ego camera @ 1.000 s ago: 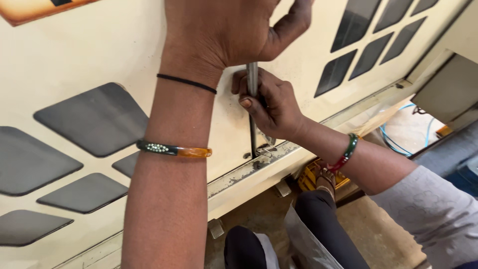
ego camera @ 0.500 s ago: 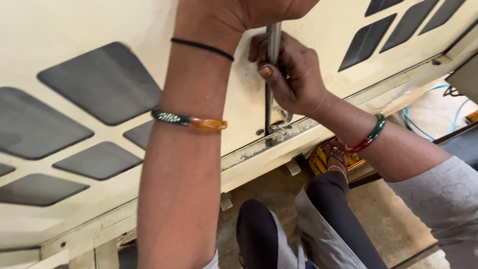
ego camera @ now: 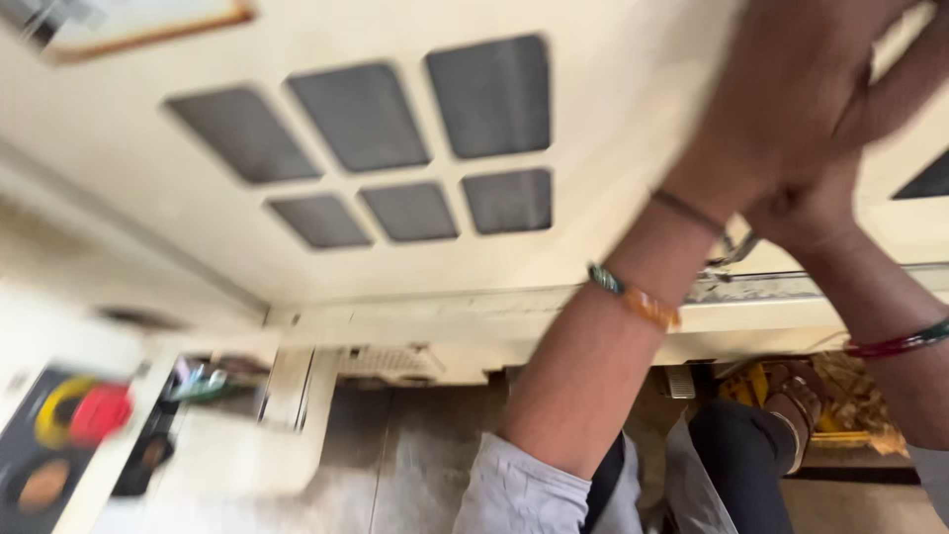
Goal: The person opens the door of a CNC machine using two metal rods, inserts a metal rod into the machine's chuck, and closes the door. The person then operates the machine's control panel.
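My left hand lies flat against a cream appliance panel at the upper right, holding nothing; its wrist wears a black thread and a green and orange bangle. Just below and behind it, my right hand is closed around a thin metal tool. Only a short piece of the tool shows, at the panel's lower seam. A red and green bangle circles my right wrist. The whole view is blurred by motion.
Dark grey vent cut-outs fill the panel's middle. A control plate with a red knob and a yellow ring sits at the lower left. Below are the floor, my dark-trousered knees and a sandalled foot beside something yellow.
The view has swung left, so both hands now sit at the right edge and the control plate has come into sight. My hands still stay on the panel and the tool.
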